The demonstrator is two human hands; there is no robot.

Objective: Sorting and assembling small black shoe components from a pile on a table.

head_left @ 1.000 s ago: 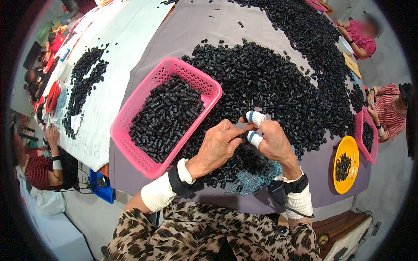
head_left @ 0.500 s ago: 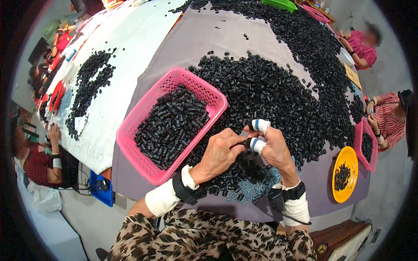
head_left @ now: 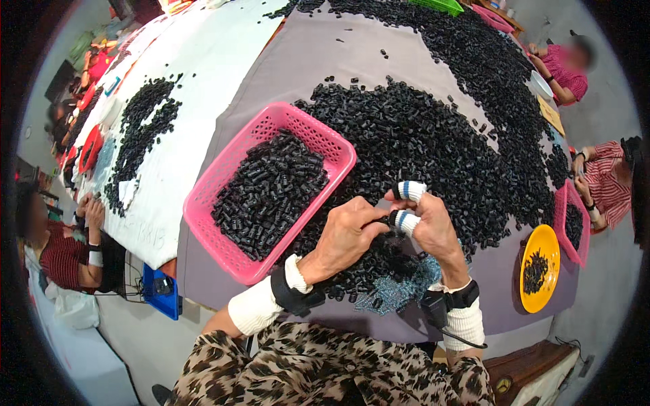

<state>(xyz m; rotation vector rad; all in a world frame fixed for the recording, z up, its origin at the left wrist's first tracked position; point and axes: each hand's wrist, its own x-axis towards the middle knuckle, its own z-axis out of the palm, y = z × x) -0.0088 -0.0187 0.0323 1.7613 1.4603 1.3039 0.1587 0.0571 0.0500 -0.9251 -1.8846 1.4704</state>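
Observation:
My left hand (head_left: 342, 233) is closed, its thumb and forefinger pinched together just left of my right fingers. My right hand (head_left: 435, 227) is closed too, with white, blue-striped sleeves on its thumb and a finger. The fingertips of both hands meet; whatever they hold is too small and covered to make out. Below them spreads a large pile of small black plastic parts (head_left: 420, 149). To the left of my hands, a pink plastic basket (head_left: 227, 264) holds many similar black parts. Tiny clear bluish pieces (head_left: 389, 294) lie in a heap under my right wrist.
On the right are a yellow oval plate (head_left: 535, 302) of small dark pieces and another pink basket (head_left: 575, 254). A white-covered table (head_left: 210, 74) with black parts adjoins on the left. Co-workers sit on both sides. A blue bin (head_left: 169, 308) stands below the left edge.
My hands stay pinched together, with my right wrist and fingers slightly shifted. The whole view has moved a little. At the left, a co-worker's hands have come together at the table edge.

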